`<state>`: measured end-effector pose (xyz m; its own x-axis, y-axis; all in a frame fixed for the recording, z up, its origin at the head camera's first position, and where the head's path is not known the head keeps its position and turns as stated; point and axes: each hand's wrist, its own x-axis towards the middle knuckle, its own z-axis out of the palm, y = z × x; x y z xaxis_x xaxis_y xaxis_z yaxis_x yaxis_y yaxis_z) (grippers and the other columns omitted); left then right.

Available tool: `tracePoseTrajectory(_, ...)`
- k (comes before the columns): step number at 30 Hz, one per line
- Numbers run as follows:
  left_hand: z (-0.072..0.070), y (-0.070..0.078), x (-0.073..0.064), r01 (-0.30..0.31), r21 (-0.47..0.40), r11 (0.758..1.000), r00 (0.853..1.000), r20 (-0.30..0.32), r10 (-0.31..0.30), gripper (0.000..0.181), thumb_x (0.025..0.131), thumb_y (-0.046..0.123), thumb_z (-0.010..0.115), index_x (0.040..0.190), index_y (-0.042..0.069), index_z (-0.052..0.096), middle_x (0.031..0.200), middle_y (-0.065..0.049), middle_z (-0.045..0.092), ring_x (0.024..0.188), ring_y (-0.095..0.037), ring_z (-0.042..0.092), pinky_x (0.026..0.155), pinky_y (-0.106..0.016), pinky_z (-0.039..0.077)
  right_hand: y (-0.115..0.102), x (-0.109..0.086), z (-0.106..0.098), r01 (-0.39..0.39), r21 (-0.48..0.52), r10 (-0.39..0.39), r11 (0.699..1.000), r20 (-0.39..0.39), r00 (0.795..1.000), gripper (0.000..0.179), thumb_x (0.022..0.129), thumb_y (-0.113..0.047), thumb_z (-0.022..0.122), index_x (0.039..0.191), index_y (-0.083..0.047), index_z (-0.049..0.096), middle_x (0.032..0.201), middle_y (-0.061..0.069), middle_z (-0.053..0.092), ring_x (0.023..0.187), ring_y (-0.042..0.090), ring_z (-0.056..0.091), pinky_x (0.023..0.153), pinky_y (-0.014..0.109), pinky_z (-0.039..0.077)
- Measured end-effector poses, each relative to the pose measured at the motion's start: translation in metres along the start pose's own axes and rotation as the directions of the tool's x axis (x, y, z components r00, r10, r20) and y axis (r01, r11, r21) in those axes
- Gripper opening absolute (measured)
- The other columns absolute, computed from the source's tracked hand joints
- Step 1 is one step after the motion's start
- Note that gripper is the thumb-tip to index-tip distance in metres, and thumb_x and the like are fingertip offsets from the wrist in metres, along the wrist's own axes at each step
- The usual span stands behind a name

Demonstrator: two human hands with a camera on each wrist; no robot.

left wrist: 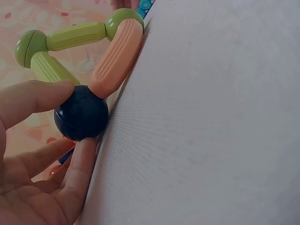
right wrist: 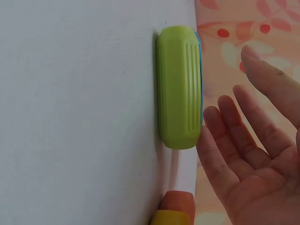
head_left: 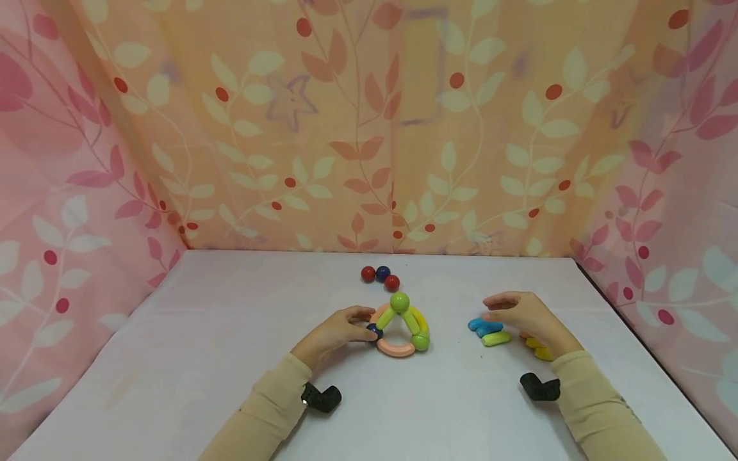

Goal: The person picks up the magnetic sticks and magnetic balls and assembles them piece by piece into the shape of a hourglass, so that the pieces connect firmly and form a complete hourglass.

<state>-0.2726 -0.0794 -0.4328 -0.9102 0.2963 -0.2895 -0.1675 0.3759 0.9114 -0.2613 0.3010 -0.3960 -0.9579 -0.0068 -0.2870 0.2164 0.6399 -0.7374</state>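
Observation:
A magnetic-stick frame with green sticks (head_left: 410,321), curved peach and yellow sticks and ball joints stands mid-table, a green ball (head_left: 400,302) at its top. My left hand (head_left: 340,330) pinches the dark blue ball (left wrist: 81,112) at its left corner between thumb and fingers. A peach stick (left wrist: 117,58) and a green stick run from that ball. My right hand (head_left: 527,317) is above the loose sticks on the right, fingers spread and nothing gripped. Blue sticks (head_left: 485,326) and a short green stick (right wrist: 179,87) lie by its fingertips. Yellow sticks (head_left: 542,351) are partly hidden under its wrist.
Behind the frame lie two red balls (head_left: 392,283) with a blue ball (head_left: 383,274) between them. The white table (head_left: 173,358) is enclosed by a floral curtain (head_left: 357,128) at the back and sides.

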Motion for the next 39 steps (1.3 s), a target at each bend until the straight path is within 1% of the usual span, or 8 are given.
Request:
tracePoseTrajectory(7, 0.0, 0.001, 0.0, 0.012, 0.008, 1.0, 1.0, -0.001, -0.012, 0.061, 0.08, 0.016, 0.082, 0.136, 0.014, 0.058, 0.138, -0.009, 0.057, 0.117, -0.024, 0.056, 0.107, -0.047, 0.045, 0.004, 0.002, -0.002, 0.023, 0.002, -0.023, 1.0, 0.048, 0.999, 0.061, 0.085, -0.042, 0.077, 0.133, -0.007, 0.061, 0.137, 0.018, 0.06, 0.123, 0.037, 0.049, 0.086, 0.045, 0.046)
tracePoseTrajectory(17, 0.0, 0.001, 0.0, 0.012, 0.015, 1.0, 1.0, 0.004, -0.012, 0.061, 0.08, 0.017, 0.082, 0.136, 0.014, 0.058, 0.138, -0.009, 0.057, 0.116, -0.023, 0.056, 0.107, -0.047, 0.045, 0.006, 0.009, 0.002, -0.011, -0.005, 0.011, 1.0, 0.055, 0.998, 0.06, 0.083, -0.042, 0.079, 0.13, -0.008, 0.063, 0.139, 0.021, 0.057, 0.116, 0.033, 0.05, 0.085, 0.037, 0.044)
tracePoseTrajectory(20, 0.0, 0.001, 0.0, 0.012, 0.013, 1.0, 1.0, 0.002, -0.012, 0.061, 0.08, 0.017, 0.082, 0.136, 0.014, 0.058, 0.138, -0.009, 0.057, 0.116, -0.024, 0.056, 0.107, -0.047, 0.045, 0.005, 0.012, 0.004, -0.031, 0.004, 0.031, 0.999, 0.055, 0.998, 0.057, 0.083, -0.041, 0.078, 0.129, -0.009, 0.065, 0.139, 0.02, 0.057, 0.113, 0.031, 0.05, 0.082, 0.034, 0.041)
tracePoseTrajectory(24, 0.001, 0.002, -0.001, 0.015, 0.013, 1.0, 1.0, -0.006, -0.015, 0.061, 0.08, 0.017, 0.082, 0.136, 0.014, 0.059, 0.138, -0.008, 0.057, 0.116, -0.024, 0.056, 0.107, -0.048, 0.045, 0.005, 0.014, 0.006, -0.055, 0.004, 0.054, 0.999, 0.058, 0.997, 0.051, 0.086, -0.037, 0.077, 0.127, -0.009, 0.066, 0.136, 0.019, 0.058, 0.104, 0.028, 0.05, 0.072, 0.031, 0.038)
tracePoseTrajectory(27, 0.002, 0.002, -0.001, 0.015, 0.018, 1.0, 1.0, -0.008, -0.015, 0.06, 0.08, 0.017, 0.082, 0.136, 0.014, 0.059, 0.138, -0.009, 0.058, 0.115, -0.024, 0.056, 0.106, -0.047, 0.045, 0.005, 0.014, 0.007, -0.042, -0.001, 0.042, 0.999, 0.062, 0.997, 0.046, 0.088, -0.032, 0.075, 0.126, -0.008, 0.067, 0.134, 0.019, 0.06, 0.099, 0.026, 0.051, 0.07, 0.028, 0.039)
tracePoseTrajectory(32, 0.004, 0.001, -0.002, 0.013, 0.014, 1.0, 1.0, 0.009, -0.013, 0.06, 0.081, 0.015, 0.081, 0.136, 0.012, 0.058, 0.137, -0.01, 0.058, 0.112, -0.023, 0.057, 0.105, -0.045, 0.046, 0.005, 0.015, 0.01, 0.001, -0.028, 0.0, 1.0, 0.063, 0.998, 0.039, 0.09, -0.028, 0.072, 0.122, -0.006, 0.069, 0.131, 0.02, 0.062, 0.102, 0.025, 0.054, 0.077, 0.026, 0.046)
tracePoseTrajectory(37, 0.002, 0.001, -0.002, 0.006, 0.01, 1.0, 1.0, 0.003, -0.006, 0.06, 0.081, 0.016, 0.081, 0.136, 0.013, 0.058, 0.137, -0.01, 0.058, 0.112, -0.023, 0.057, 0.103, -0.043, 0.048, 0.002, 0.016, 0.012, -0.015, -0.033, 0.016, 0.999, 0.044, 0.999, 0.039, 0.089, -0.03, 0.073, 0.121, -0.008, 0.07, 0.13, 0.019, 0.062, 0.099, 0.025, 0.053, 0.073, 0.027, 0.044)
tracePoseTrajectory(39, 0.002, 0.0, -0.001, 0.002, 0.012, 1.0, 1.0, 0.002, -0.002, 0.06, 0.081, 0.016, 0.081, 0.136, 0.013, 0.059, 0.137, -0.009, 0.058, 0.111, -0.023, 0.057, 0.102, -0.042, 0.048, 0.001, 0.017, 0.012, -0.021, -0.027, 0.022, 0.999, 0.039, 0.999, 0.038, 0.089, -0.029, 0.074, 0.121, -0.009, 0.07, 0.13, 0.019, 0.062, 0.1, 0.026, 0.053, 0.074, 0.027, 0.045)
